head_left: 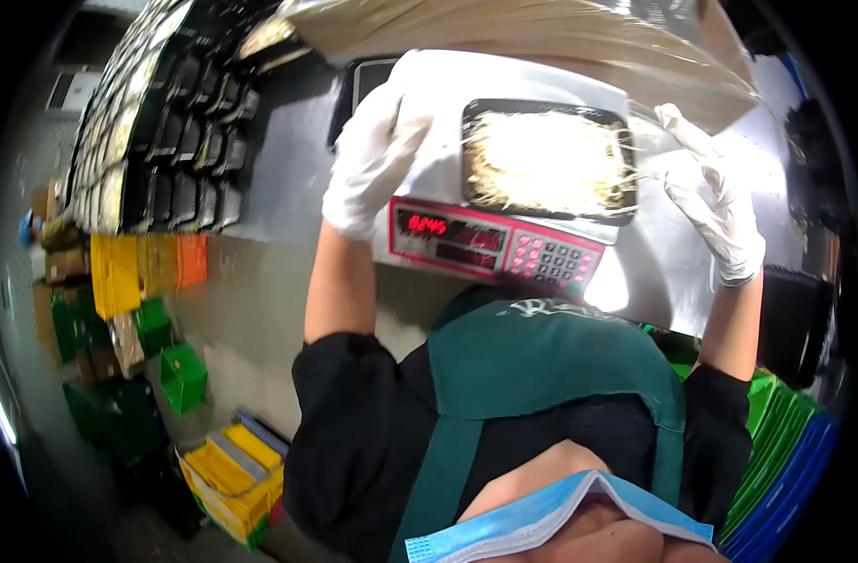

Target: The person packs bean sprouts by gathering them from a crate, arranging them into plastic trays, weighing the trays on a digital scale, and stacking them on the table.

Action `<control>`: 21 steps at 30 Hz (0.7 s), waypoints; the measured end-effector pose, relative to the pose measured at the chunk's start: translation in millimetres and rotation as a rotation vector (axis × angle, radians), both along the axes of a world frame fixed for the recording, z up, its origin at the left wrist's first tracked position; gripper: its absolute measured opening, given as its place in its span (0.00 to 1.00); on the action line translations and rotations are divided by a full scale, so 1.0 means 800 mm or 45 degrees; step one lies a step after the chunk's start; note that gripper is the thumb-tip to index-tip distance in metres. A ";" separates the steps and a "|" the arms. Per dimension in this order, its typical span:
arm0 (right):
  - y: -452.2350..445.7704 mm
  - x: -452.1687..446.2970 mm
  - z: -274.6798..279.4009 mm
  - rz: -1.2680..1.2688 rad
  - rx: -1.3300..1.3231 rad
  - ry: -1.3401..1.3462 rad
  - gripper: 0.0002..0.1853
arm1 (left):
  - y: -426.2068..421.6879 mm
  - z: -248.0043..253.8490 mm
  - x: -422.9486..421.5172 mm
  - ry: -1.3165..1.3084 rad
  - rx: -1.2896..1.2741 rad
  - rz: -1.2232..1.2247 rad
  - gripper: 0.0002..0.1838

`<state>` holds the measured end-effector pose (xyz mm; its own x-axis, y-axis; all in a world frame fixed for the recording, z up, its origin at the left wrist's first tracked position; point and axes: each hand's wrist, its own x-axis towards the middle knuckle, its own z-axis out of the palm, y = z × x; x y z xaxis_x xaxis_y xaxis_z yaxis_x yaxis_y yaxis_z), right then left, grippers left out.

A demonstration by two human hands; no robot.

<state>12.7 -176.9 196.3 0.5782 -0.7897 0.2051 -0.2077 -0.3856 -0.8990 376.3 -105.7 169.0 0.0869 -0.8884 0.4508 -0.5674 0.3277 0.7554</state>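
Observation:
A black tray (pixel 469 178) heaped with pale bean sprouts (pixel 546 161) rests on the silver platform of a red-edged digital scale (pixel 499 246). Red digits glow on its display, apparently 0.245. My left hand (pixel 377 155), in a white glove, is at the platform's left side, thumb apart from the fingers and nothing seen in it. To the right of the tray is my gloved right hand (pixel 715 192), its fingers bent and apart. A few sprout strands stick out over the tray's right rim toward that hand; whether any touches the glove I cannot tell.
Stacked black trays (pixel 189 141) stand at the left end of the metal table (pixel 293 150). Clear plastic sheeting (pixel 541 38) covers something behind the scale. Yellow crates (pixel 232 474) and a green crate (pixel 183 377) are on the floor at left. Green and blue crates (pixel 776 460) are stacked at lower right.

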 end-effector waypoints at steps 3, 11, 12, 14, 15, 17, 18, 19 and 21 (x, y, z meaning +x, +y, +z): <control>0.005 0.056 -0.015 0.075 -0.301 0.409 0.35 | -0.023 -0.017 -0.038 -0.416 -0.354 -0.342 0.28; -0.001 0.035 -0.023 0.198 0.041 0.457 0.34 | -0.025 -0.026 -0.115 -0.382 -0.025 -0.456 0.22; 0.008 0.034 -0.023 0.122 0.263 0.399 0.30 | -0.026 -0.032 -0.113 -0.245 0.078 -0.589 0.23; 0.000 0.026 -0.032 -0.050 0.049 0.940 0.20 | -0.030 -0.024 -0.115 -0.351 0.161 -0.602 0.23; -0.009 0.000 -0.062 -0.029 -0.191 0.845 0.16 | -0.029 -0.020 -0.115 -0.457 0.254 -0.596 0.23; -0.006 -0.012 -0.051 -0.129 0.350 -0.070 0.13 | -0.025 -0.001 -0.119 -0.699 0.328 -0.518 0.24; -0.011 -0.021 -0.030 -0.131 0.343 -0.071 0.13 | -0.027 -0.013 -0.117 -0.701 0.320 -0.519 0.24; -0.015 -0.026 -0.001 -0.230 0.273 0.036 0.11 | -0.026 -0.036 -0.114 -0.521 0.268 -0.523 0.24; -0.014 -0.020 0.046 -0.248 0.098 -0.005 0.09 | -0.021 -0.044 -0.106 -0.344 0.216 -0.522 0.24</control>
